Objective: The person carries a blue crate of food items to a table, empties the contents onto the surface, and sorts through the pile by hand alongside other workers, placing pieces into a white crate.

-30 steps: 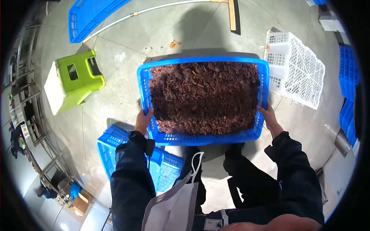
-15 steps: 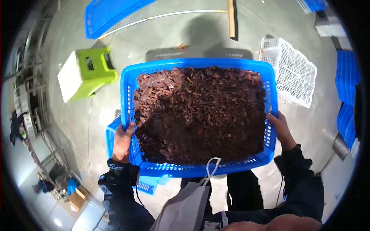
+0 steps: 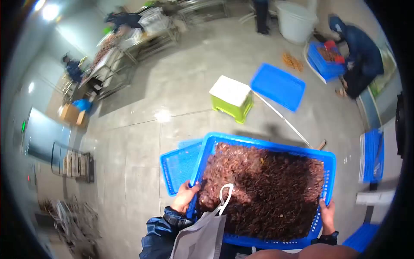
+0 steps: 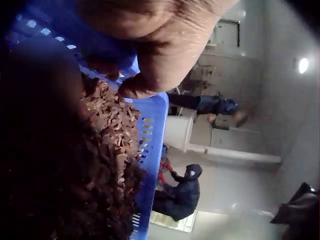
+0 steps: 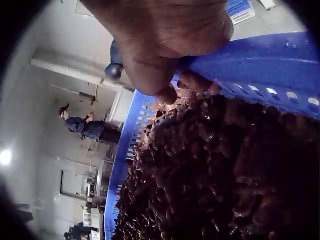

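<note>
A blue plastic crate (image 3: 267, 143) with slotted walls is held in front of the body, heaped with dark reddish-brown, wet-looking small pieces (image 3: 271, 194). My left hand (image 3: 184, 196) grips its left rim, thumb on the inner side. On the opposite rim, my right hand (image 3: 327, 216) grips in the same way. The left wrist view shows the left hand (image 4: 170, 55) curled over the crate's edge, the thumb close to the pieces. In the right wrist view, fingertips (image 5: 195, 80) of the right hand reach inside the wall.
Below and left of the crate lies another blue crate (image 3: 174, 170). Ahead stand a green stool with a white top (image 3: 230, 90), a flat blue crate (image 3: 278, 86) and a long pole (image 3: 282, 116) on the floor. A person (image 3: 362, 56) bends over stacked crates at right.
The crate has come up off the floor area toward my body. The head view has swung round, bringing worktables and other people into sight. Both hands keep their grip.
</note>
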{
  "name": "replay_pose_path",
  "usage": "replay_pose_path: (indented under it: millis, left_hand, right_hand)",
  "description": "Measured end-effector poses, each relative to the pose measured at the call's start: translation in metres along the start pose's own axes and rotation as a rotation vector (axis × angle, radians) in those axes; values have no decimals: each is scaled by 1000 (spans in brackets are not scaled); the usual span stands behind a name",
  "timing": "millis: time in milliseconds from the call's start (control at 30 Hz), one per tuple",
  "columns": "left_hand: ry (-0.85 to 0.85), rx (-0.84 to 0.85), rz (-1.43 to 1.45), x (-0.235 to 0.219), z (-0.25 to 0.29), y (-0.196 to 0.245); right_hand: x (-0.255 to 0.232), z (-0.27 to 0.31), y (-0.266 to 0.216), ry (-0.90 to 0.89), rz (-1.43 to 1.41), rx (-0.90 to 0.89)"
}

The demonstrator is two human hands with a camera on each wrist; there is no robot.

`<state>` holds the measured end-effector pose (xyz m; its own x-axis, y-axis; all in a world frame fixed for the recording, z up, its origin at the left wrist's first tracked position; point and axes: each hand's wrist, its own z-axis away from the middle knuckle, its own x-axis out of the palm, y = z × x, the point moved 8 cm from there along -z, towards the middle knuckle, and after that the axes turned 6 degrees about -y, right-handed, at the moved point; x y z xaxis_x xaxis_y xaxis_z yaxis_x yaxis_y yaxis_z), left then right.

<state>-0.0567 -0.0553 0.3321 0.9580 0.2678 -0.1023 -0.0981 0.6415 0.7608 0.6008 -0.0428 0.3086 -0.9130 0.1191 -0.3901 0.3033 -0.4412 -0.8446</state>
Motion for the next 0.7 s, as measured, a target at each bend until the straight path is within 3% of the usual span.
replay_pose_path:
  millis: [67,100,133,200,300,400,467,533,600,667,700]
  left_hand:
    - [109,-29,39,-39,80,12]
    - [167,-18,30,-63,104,0]
    - [188,-50,163,-81,136,-5]
    - [291,-6,134,-141,188,-30]
    - [476,31,204,-202,234,-62]
    - [644,29,380,-287,333,-95]
    - [698,69,416,-348,367,-130]
    - [790,186,450,-421,402,-194]
    - [934,74,410,-455,471,-205]
    - [925,8,246,-466,518,-189]
    - [733,-74,389,-525,531,-261]
  right_hand:
    - [23,-11,-53,-155,106,-181]
    - [42,-8,-73,-212,50,-100]
    - [65,-6,-102,-253,78,-199]
    - [113,19,-138,-314,126,-350]
    - [200,17,-179,-522,132,-348]
    - [310,112,-233,-648,136,-494]
    - [386,136,-226,-680,199,-518]
    - [471,186,-228,-838,125,-564]
    - [533,256,-248,-949,188,-624]
    - [597,302,-259,-1030,318,-551]
    - [647,342,-251,-1084,349,-576]
